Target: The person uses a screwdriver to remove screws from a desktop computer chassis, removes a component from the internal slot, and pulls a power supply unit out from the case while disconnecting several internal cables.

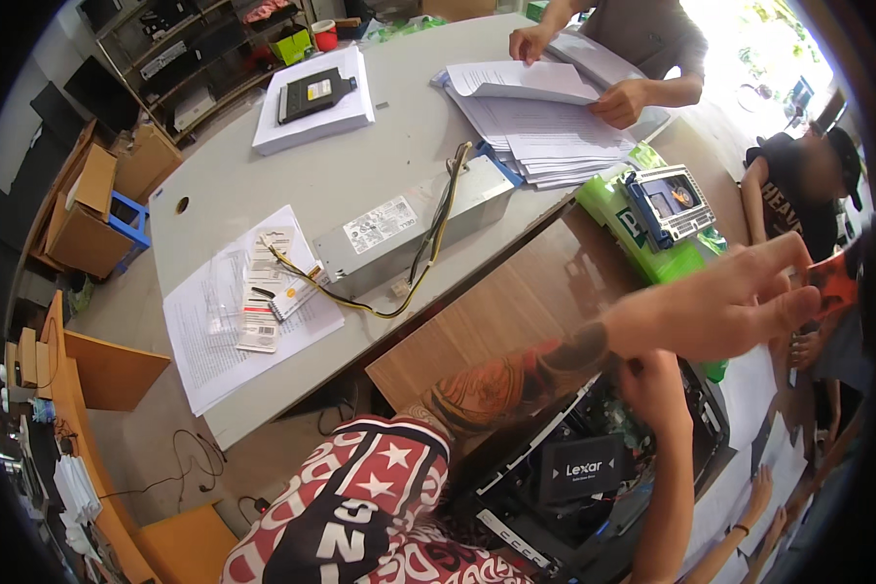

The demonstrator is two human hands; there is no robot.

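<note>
My left hand [720, 307] reaches right above the open computer case [594, 487], fingers pinching an orange tool [832, 282]. My right hand [652, 384] rests on the case's upper edge; its grip I cannot tell.

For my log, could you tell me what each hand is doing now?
Left hand: pinching an orange thing.
Right hand: over computer case, grip unclear.

Red-white star-patterned sleeve [360, 496] (short), tattooed forearm [516, 375] bare.
</note>
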